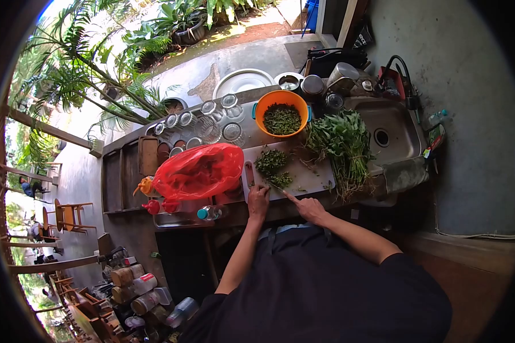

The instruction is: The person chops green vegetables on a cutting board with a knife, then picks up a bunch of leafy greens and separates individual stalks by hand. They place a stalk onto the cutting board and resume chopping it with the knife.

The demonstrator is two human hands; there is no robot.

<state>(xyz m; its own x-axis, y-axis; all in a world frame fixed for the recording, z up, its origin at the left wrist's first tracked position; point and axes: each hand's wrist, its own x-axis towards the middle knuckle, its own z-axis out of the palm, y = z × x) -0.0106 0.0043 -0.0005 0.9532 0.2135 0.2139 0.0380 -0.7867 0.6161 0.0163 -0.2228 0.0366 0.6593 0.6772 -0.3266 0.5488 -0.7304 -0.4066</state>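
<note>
A white cutting board (pixel 312 182) lies on the counter in front of me, with a heap of chopped green leaves (pixel 272 163) on its left half. My right hand (pixel 311 211) grips a knife (pixel 280 189), its thin blade pointing left toward the leaves' near edge. At the board's near left edge, my left hand (pixel 258 200) has its fingers curled together close to the blade; whatever they pinch is hidden. A slim red-handled tool (pixel 249 174) rests on the board just beyond that hand. Right of the board lies a big bunch of leafy greens (pixel 349 154), roots toward me.
An orange colander-like bowl (pixel 259 119) with chopped greens stands behind the board. To the left are a red plastic bag (pixel 200 171), several glass jars (pixel 232 132) and a teal-capped bottle (pixel 210 213). A metal sink (pixel 403 123) is at the right.
</note>
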